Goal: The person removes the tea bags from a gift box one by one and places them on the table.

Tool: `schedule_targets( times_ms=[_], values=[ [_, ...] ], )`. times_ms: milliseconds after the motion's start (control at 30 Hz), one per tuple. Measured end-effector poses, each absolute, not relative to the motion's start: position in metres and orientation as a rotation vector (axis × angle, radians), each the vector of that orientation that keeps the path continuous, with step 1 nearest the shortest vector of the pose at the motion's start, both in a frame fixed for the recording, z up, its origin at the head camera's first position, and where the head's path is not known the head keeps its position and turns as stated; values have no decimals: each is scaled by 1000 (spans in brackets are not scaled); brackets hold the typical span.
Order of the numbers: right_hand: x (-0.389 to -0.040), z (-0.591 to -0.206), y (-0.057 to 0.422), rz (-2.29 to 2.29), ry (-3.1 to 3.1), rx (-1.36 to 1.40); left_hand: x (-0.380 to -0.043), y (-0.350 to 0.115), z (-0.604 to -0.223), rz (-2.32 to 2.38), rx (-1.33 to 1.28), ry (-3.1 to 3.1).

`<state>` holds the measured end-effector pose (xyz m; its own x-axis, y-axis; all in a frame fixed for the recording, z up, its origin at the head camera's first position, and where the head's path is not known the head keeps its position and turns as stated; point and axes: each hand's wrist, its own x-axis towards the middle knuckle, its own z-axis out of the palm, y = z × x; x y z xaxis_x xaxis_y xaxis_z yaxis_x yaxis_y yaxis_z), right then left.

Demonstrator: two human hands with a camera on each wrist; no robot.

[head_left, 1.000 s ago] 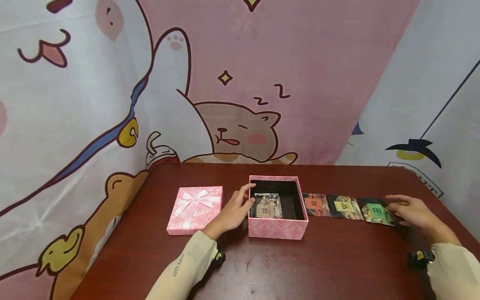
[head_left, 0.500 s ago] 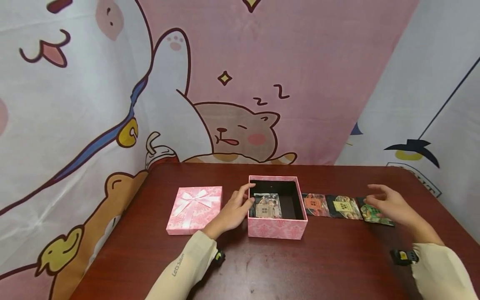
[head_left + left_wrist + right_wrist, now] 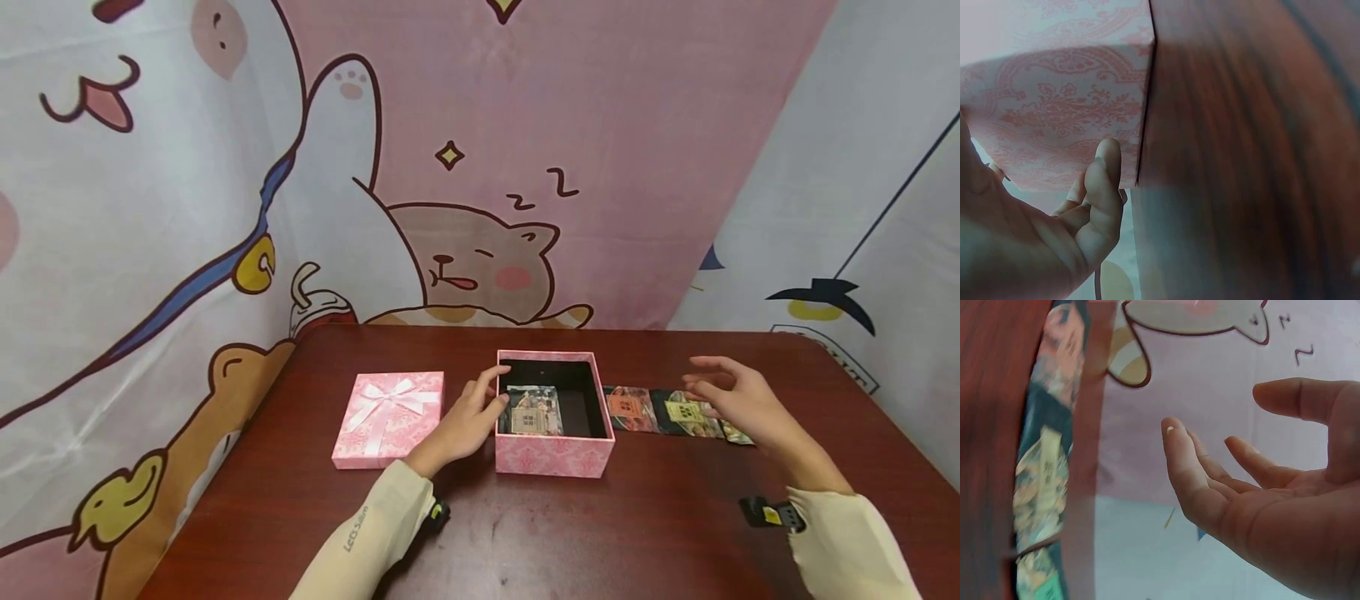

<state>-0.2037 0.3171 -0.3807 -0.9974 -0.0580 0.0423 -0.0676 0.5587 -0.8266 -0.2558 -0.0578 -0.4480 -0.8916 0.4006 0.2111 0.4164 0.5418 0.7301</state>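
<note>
Nearest, at the bottom of the head view, a pale left sleeve point(image 3: 367, 537) runs up from the lower centre-left, and a matching right sleeve point(image 3: 851, 542) fills the lower right; small black wrist devices sit at both cuffs. Beyond them spreads a glossy red-brown table point(image 3: 622, 533). The left hand point(image 3: 463, 421), left of the frame's middle, holds the left wall of an open pink box point(image 3: 555, 458): index finger and thumb lap over the rim, while other fingers curl against the outside, as the left wrist view also shows. On the box's black floor, toward its left side, lies a packet with a tan label point(image 3: 531, 410). Left of the hand rests the pink lid point(image 3: 352, 450), topped with a pale ribbon bow point(image 3: 392, 397). The right hand point(image 3: 750, 408), right of centre, hangs in the air, its fingers loosely bent and parted from the thumb. Beneath and beside it, a row of packets extends rightward from the box: one with an orange label point(image 3: 632, 408), one with a yellow label point(image 3: 684, 412), and one with a green label point(image 3: 1041, 578), mostly covered by the hand in the head view. Farthest back, a cartoon-printed backdrop point(image 3: 622, 167) spans the upper frame.
</note>
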Motion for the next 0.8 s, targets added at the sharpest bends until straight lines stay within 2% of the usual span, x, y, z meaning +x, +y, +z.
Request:
schedule_targets(
  times_ms=[433,800],
  values=[
    [-198,-358,263,1381,-2731,297,-255,-58,-446,-1309,-748,-2751],
    [-205,-352,216,1525,-2683,373,-254,-58,-446,-1331,-727,-2754]
  ],
)
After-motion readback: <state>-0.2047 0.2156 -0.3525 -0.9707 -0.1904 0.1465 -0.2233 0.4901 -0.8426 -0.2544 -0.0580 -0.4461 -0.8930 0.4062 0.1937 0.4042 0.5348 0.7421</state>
